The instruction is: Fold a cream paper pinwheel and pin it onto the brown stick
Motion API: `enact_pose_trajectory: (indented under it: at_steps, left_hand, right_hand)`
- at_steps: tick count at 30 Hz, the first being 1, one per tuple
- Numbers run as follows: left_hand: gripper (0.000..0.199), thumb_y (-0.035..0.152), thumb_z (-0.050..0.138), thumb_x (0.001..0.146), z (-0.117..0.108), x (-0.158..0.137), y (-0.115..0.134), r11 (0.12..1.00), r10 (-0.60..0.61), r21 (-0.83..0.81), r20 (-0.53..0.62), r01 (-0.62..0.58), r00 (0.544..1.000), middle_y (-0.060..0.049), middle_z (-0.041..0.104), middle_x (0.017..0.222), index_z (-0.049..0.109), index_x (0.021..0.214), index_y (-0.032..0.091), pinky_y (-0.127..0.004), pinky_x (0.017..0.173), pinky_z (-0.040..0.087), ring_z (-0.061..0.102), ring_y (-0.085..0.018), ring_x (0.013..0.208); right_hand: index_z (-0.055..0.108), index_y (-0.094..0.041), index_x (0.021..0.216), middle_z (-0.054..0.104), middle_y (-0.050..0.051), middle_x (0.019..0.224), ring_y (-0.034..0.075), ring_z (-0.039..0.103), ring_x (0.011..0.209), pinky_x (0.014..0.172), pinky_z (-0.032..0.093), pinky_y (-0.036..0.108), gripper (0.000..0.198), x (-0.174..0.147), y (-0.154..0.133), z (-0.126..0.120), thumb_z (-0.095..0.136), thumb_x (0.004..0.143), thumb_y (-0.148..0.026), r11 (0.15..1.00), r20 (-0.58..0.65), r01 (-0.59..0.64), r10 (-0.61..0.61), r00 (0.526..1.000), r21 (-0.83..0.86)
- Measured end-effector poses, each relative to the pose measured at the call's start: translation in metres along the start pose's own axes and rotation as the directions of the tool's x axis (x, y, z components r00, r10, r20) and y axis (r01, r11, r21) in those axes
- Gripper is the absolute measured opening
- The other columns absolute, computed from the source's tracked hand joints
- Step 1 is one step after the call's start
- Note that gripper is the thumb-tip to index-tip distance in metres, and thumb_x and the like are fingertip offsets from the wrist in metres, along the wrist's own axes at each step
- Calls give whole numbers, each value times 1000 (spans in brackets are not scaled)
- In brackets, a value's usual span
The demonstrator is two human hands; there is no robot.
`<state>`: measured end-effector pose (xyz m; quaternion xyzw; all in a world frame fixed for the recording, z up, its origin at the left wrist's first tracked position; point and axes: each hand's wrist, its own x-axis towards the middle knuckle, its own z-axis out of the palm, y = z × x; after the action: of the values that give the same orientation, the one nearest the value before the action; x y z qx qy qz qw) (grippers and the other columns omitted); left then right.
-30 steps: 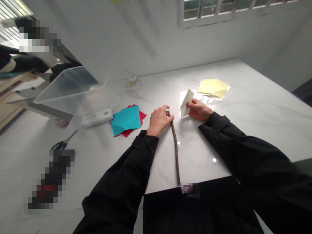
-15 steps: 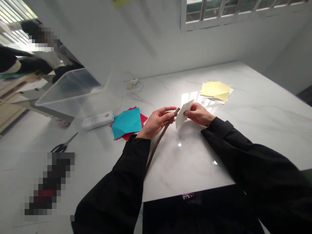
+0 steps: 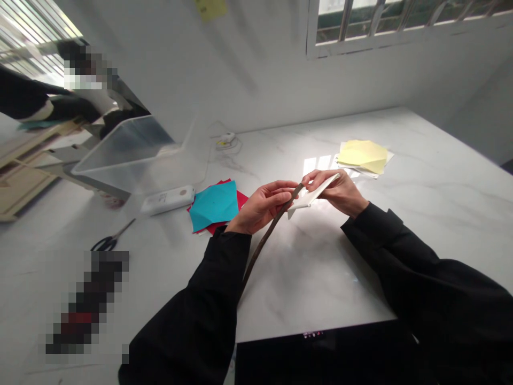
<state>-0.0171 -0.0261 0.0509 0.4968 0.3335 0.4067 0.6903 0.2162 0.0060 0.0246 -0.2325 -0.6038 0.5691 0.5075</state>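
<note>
A thin brown stick [image 3: 264,238] slants up from beside my left sleeve, and my left hand [image 3: 266,206] is closed round its upper part. My right hand [image 3: 339,190] grips a folded piece of white paper [image 3: 315,197], its fingers partly behind and over the sheet. The paper's left end meets or overlaps the upper stick, close to my left fingertips. Whether the paper is fixed to the stick I cannot tell. My right fingertips are at the stick's top end.
Left of my hands lie blue paper [image 3: 215,206] over red paper [image 3: 241,199], a white device [image 3: 168,200], scissors [image 3: 114,238] and a clear plastic bin [image 3: 132,174]. Yellow sheets [image 3: 363,155] lie at the back right. A person [image 3: 24,96] is at the far left.
My right hand has turned over, tilting the white paper flatter and bringing it and my fingertips to the stick's top. My left hand still holds the stick. The whole view has shifted slightly.
</note>
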Motion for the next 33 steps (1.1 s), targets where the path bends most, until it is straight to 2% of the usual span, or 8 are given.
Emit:
enact_pose_trajectory:
  at_steps: [6,13,18,22,25,30,33]
  left_hand:
    - [35,30,94,77,1,-1,2,999,-17,-45,76,21,997,-4,78,94,81,107,19,-21,72,52,68,-10,78]
    - [34,30,93,78,0,-1,3,999,-28,-30,94,31,995,-4,78,94,81,107,19,-21,71,51,67,-11,78]
    - [39,36,93,79,-2,2,-4,1000,-1,-19,67,2,998,-6,79,98,80,111,18,-25,75,55,72,-16,85]
    - [48,41,95,77,-8,6,-12,999,22,-30,62,-20,998,-8,80,105,77,115,18,-32,85,59,76,-23,97]
    - [50,44,96,75,-12,9,-19,999,19,-27,44,-18,999,-7,80,105,75,113,18,-33,87,60,76,-23,98]
    - [58,43,99,70,-14,17,-34,999,-16,-42,11,16,1000,-9,80,106,73,115,17,-35,94,61,77,-25,103]
    - [60,40,99,69,-17,21,-43,997,-38,-67,-24,36,999,-9,80,107,73,118,18,-30,91,61,77,-22,100]
  right_hand:
    - [83,-21,80,79,7,97,19,74,84,77,66,36,24,-1,-2,5,100,70,-33,999,23,14,-15,1000,48]
    - [83,-21,80,79,6,94,19,73,85,75,63,33,22,0,-3,4,100,70,-30,999,26,0,-1,1000,46]
    - [82,-18,92,78,5,91,18,71,81,74,61,33,30,-2,1,2,98,72,-34,999,8,-51,51,999,0]
    - [81,-17,103,79,6,97,23,73,93,85,62,38,42,-2,6,6,97,72,-39,994,-27,-92,93,995,52]
    - [79,-17,107,79,7,102,25,73,100,92,61,41,46,-2,9,10,97,71,-40,989,-45,-116,121,992,93]
    - [74,-18,115,79,8,109,26,73,105,94,61,41,54,-3,19,12,97,71,-41,971,-58,-177,188,980,164]
    - [73,-17,113,79,10,110,27,73,104,93,62,41,54,-2,27,12,97,70,-39,955,-62,-217,234,970,204]
